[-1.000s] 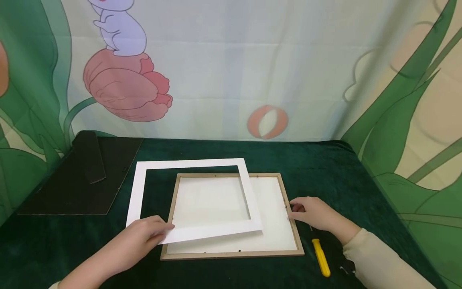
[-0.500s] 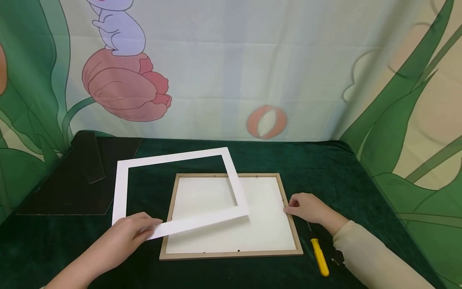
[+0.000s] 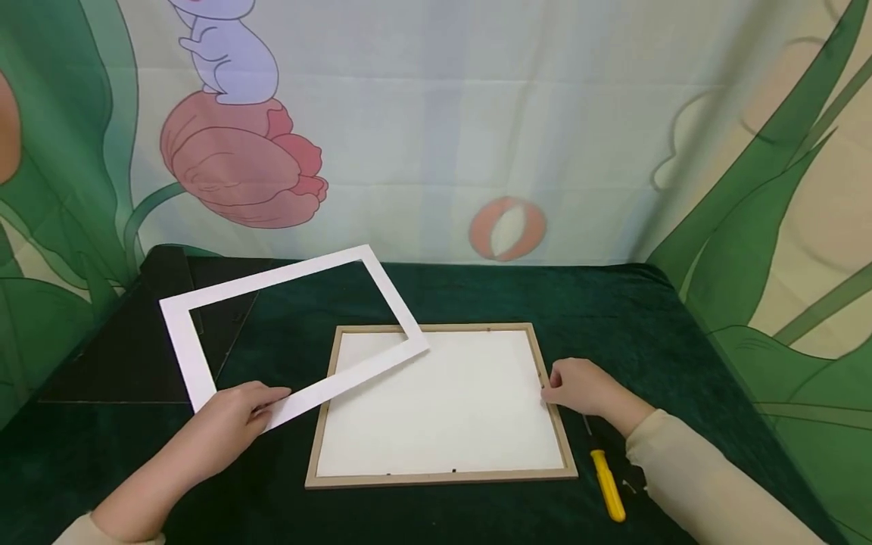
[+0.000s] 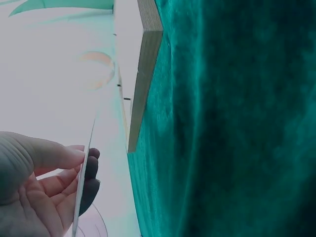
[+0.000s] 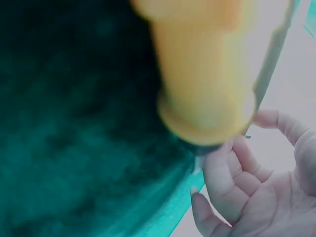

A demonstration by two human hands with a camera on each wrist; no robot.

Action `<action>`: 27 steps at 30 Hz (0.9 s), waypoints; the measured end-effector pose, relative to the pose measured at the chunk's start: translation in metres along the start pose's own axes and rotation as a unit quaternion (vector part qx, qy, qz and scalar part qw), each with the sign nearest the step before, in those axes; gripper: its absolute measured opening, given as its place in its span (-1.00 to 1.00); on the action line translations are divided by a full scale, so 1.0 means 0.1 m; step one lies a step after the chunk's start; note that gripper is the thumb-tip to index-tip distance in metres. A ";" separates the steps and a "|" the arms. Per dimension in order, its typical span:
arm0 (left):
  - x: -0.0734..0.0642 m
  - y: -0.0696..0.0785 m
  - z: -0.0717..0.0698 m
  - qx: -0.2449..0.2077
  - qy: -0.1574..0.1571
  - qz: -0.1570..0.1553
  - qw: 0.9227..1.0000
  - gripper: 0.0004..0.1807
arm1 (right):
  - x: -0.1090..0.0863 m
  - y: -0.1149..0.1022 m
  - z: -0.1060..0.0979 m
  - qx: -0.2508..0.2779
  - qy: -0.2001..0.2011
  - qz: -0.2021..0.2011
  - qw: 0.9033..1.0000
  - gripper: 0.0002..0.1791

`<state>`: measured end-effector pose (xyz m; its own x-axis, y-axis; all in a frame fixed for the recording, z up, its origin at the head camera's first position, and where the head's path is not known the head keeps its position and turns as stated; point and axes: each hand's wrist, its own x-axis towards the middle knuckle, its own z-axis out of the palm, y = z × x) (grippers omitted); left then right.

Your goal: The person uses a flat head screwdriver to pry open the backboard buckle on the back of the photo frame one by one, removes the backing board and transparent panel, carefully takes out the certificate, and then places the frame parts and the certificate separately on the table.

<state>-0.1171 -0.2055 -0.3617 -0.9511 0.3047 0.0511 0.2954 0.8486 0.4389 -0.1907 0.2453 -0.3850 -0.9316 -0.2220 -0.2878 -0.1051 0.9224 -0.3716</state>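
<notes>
My left hand (image 3: 228, 424) pinches the lower edge of a white picture mat (image 3: 347, 378), thumb on one face and fingers on the other. Held tilted, the mat overlaps the upper left of a wooden picture frame (image 3: 443, 478) in the head view. That frame lies flat with a white sheet (image 3: 443, 409) inside it and small dark tabs along its rim. At the frame's right side, my right hand (image 3: 586, 390) grips the rim between thumb and curled fingers. Just below this hand lies a yellow-handled screwdriver (image 3: 608, 486), its handle large and blurred in the right wrist view.
A black backing board (image 3: 116, 371) with a stand leg lies at the left, partly covered by the mat in the head view. Small metal bits (image 3: 629, 487) lie beside the screwdriver on the green cloth (image 3: 409, 522). A printed curtain (image 3: 409, 151) hangs behind.
The left hand has moved left and up with the mat, turning it counterclockwise and uncovering more of the frame. The right hand stays at the frame's right side.
</notes>
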 end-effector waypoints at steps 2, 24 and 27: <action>0.04 -0.03 0.01 0.002 -0.003 -0.010 1.000 -0.70 | 0.00 0.00 -0.02 0.012 0.004 0.005 1.000 -0.85; 0.57 -0.04 0.15 -0.039 0.005 -0.086 0.996 -0.71 | -0.15 0.41 -0.18 0.472 -0.112 -0.025 0.874 -0.33; 0.60 0.00 0.21 -0.034 -0.009 -0.099 0.994 -0.71 | -0.22 0.44 -0.22 0.501 -0.107 -0.032 0.858 -0.33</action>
<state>-0.1724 -0.1782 -0.3770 -0.9880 0.1428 -0.0584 0.0950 0.8614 0.4990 -0.1827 0.2971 -0.3757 -0.8383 -0.4150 -0.3537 0.2979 0.1947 -0.9345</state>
